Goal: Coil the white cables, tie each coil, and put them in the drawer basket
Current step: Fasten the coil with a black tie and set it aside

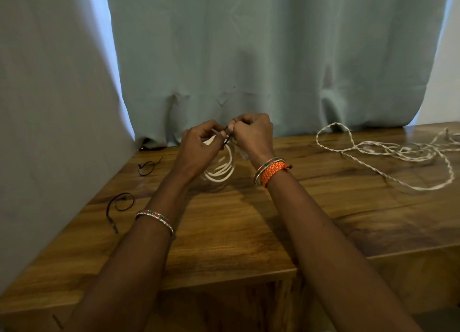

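Note:
A coiled white cable (224,168) hangs between my hands above the wooden table (236,227), its loops dangling toward the tabletop. My left hand (199,145) pinches the top of the coil. Close beside it, my right hand (252,135) grips a thin dark tie (227,138) that wraps the coil's top. A second white cable (388,155), twisted and loose, sprawls uncoiled over the table's far right. The drawer basket is not in sight.
Two spare dark ties lie on the table's left side, one (146,167) farther back and one (118,206) nearer the edge. A pale green curtain (249,58) hangs right behind the table. The table's front edge runs below my forearms.

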A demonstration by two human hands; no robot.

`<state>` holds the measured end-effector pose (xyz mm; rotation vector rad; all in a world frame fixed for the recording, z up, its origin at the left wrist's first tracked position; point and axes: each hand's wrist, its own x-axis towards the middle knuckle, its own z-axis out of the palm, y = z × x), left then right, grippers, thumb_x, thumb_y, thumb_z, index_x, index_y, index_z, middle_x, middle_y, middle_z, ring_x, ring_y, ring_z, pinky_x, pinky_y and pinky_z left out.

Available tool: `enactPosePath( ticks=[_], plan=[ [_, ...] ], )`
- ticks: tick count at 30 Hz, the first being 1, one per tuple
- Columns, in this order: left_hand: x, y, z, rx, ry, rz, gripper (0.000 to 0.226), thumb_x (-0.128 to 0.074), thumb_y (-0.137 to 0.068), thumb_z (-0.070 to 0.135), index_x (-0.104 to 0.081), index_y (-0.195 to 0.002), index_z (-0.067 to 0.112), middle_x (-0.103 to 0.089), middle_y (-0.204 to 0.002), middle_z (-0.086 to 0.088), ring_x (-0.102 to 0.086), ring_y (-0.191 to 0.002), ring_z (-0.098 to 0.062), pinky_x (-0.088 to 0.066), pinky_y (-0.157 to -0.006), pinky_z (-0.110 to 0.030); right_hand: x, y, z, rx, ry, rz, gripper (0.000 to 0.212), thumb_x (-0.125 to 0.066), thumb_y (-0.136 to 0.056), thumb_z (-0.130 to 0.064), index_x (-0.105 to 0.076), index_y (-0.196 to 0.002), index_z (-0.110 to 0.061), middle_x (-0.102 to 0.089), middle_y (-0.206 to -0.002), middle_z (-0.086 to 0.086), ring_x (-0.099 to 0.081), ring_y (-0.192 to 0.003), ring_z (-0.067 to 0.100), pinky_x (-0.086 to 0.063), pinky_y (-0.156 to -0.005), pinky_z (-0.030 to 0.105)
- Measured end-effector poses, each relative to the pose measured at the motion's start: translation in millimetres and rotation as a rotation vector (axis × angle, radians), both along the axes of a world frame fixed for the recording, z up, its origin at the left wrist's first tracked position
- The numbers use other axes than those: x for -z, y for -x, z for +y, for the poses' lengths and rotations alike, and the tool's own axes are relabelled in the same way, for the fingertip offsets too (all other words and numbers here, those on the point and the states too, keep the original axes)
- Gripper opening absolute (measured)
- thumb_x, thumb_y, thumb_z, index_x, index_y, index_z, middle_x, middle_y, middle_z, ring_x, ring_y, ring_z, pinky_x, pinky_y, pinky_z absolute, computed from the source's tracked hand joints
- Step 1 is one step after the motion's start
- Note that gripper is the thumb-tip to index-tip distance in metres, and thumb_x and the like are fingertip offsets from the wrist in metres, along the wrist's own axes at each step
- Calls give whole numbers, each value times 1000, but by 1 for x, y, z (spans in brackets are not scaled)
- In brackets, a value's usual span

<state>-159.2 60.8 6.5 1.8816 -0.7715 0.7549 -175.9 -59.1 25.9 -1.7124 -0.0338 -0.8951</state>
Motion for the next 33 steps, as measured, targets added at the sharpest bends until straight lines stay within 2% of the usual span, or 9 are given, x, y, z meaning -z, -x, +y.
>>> enactPosePath(
  ticks=[3,6,10,13,19,23,28,31,33],
  plan=[
    [-1,2,-5,70,110,79,13,-55,-92,12,-63,-86,3,-61,-64,-3,-48,-39,6,-32,-43,-4,-1,1,-2,-27,30,5,11,-62,-74,-6,-70,-67,-1,-69,-69,16,-61,-65,15,-54,-61,33],
    [0,-2,-4,54,196,126,11,-54,-92,8,-63,-85,4,-59,-60,-5,-45,-32,5,-29,-38,-5,-1,0,-2,-78,107,28,5,-66,-79,-9,-70,-75,-8,-69,-73,7,-64,-71,15,-52,-65,27],
    [4,-8,0,5,180,140,12,-56,-92,11,-63,-85,5,-60,-60,-2,-47,-36,5,-30,-39,-7,1,-1,-1,-80,186,17,4,-70,-81,-9,-69,-77,-9,-65,-71,3,-57,-63,7,-45,-56,15],
    [7,-14,1,-61,165,102,11,-58,-90,15,-65,-85,9,-63,-62,2,-56,-48,3,-37,-48,-9,2,-1,-1,-71,195,24,2,-71,-80,-9,-70,-80,-7,-64,-68,0,-56,-58,2,-43,-50,9],
    [13,-22,6,-159,138,56,10,-58,-90,19,-64,-87,11,-67,-67,-10,-62,-56,-8,-42,-49,-13,0,6,2,-202,58,90,10,-67,-82,3,-69,-92,2,-68,-81,10,-65,-65,11,-56,-61,16],
    [14,-18,6,-195,73,17,9,-57,-91,20,-62,-89,13,-67,-66,-10,-63,-57,-16,-44,-50,-22,-1,6,3,-159,45,52,12,-68,-80,3,-68,-87,-7,-68,-79,8,-69,-70,15,-58,-69,22],
    [12,-23,6,-174,238,86,9,-58,-89,13,-60,-81,14,-63,-59,-1,-59,-48,0,-36,-44,-9,5,-4,4,-26,166,32,6,-69,-78,-2,-71,-83,-4,-70,-78,11,-69,-73,22,-58,-74,37],
    [13,-28,9,-219,289,102,14,-58,-89,16,-56,-75,20,-67,-65,-15,-64,-57,-20,-42,-48,-19,5,-4,1,-26,227,70,7,-65,-83,-4,-71,-86,-4,-71,-82,10,-65,-73,17,-54,-69,27],
    [13,-30,11,-231,334,111,19,-58,-89,16,-53,-73,24,-66,-67,-19,-63,-58,-26,-46,-53,-25,4,0,3,-89,241,86,11,-64,-82,-6,-72,-89,-7,-69,-82,2,-61,-72,10,-48,-64,18]
  ],
)
